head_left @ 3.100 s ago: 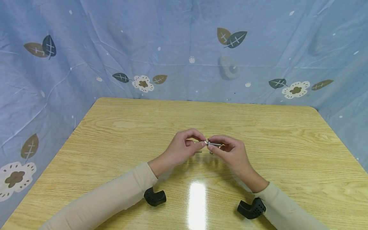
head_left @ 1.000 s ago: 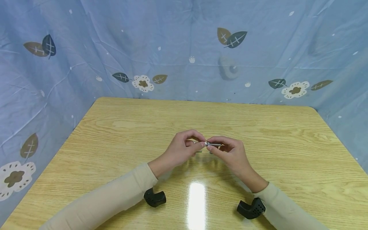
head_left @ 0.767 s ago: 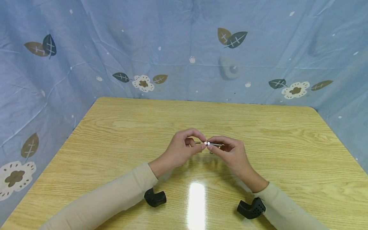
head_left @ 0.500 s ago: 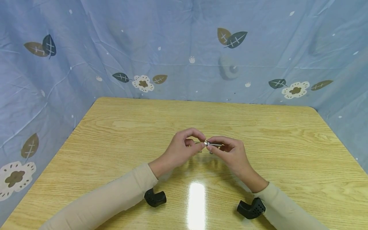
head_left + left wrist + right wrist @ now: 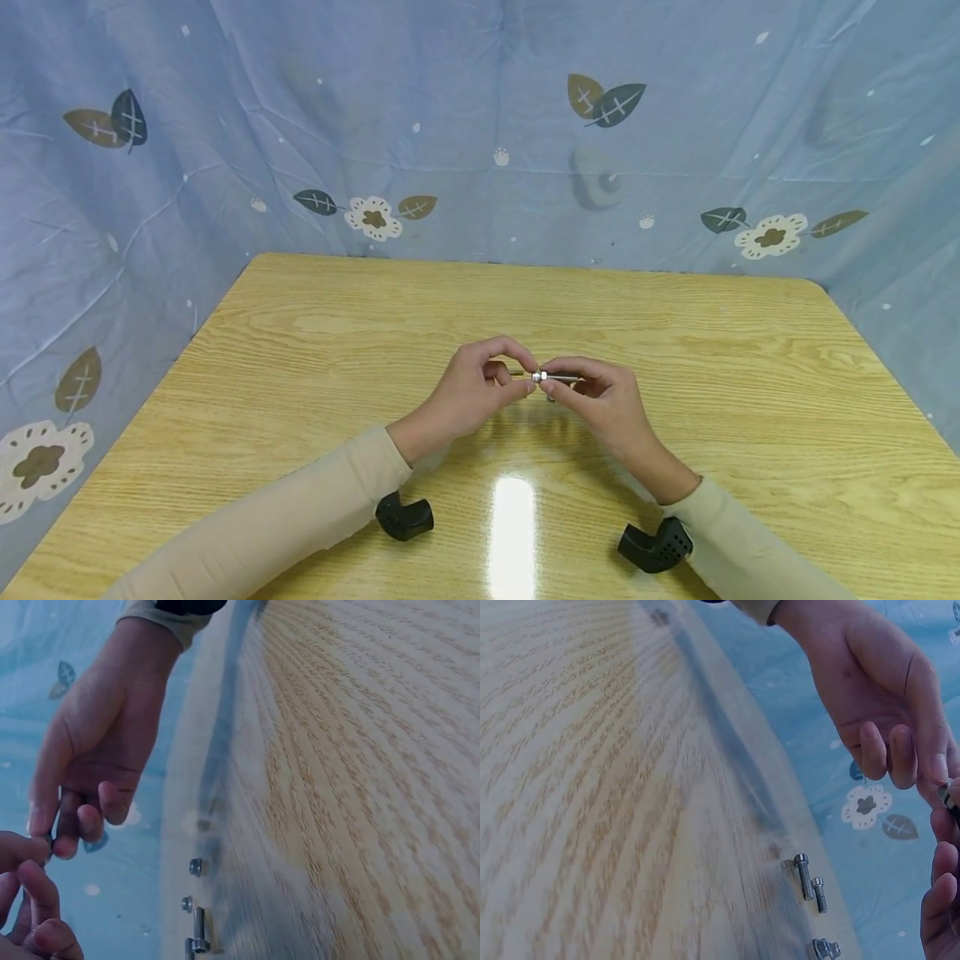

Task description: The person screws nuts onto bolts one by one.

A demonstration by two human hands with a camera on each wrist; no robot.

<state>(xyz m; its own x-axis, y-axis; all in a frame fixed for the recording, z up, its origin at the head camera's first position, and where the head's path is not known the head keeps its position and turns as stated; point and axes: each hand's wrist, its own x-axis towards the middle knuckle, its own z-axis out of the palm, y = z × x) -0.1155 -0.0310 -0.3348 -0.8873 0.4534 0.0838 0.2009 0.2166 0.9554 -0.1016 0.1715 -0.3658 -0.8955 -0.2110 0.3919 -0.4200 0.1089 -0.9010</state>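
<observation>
Over the middle of the table in the head view, my two hands meet fingertip to fingertip. My left hand point(image 5: 486, 383) has its thumb and forefinger curled round a small shiny nut point(image 5: 536, 377) at the left end of a metal bolt point(image 5: 562, 378). My right hand point(image 5: 603, 400) pinches the bolt between thumb and forefinger, its shank running to the right. Fingers partly cover both parts. Loose on the table lie a flanged nut point(image 5: 196, 867), a smaller nut point(image 5: 187, 904), a long socket-head bolt point(image 5: 803, 876) and a shorter one point(image 5: 820, 895).
The wooden table point(image 5: 360, 333) runs under both forearms, backed by a blue printed curtain point(image 5: 480, 100). A black wrist mount point(image 5: 405, 517) hangs below the left sleeve, and another black mount point(image 5: 656, 546) below the right. The loose hardware lies close beneath the hands.
Both arms stay in the same place. My left thumb and forefinger shift in small movements around the nut and are now slightly further apart, showing more of it.
</observation>
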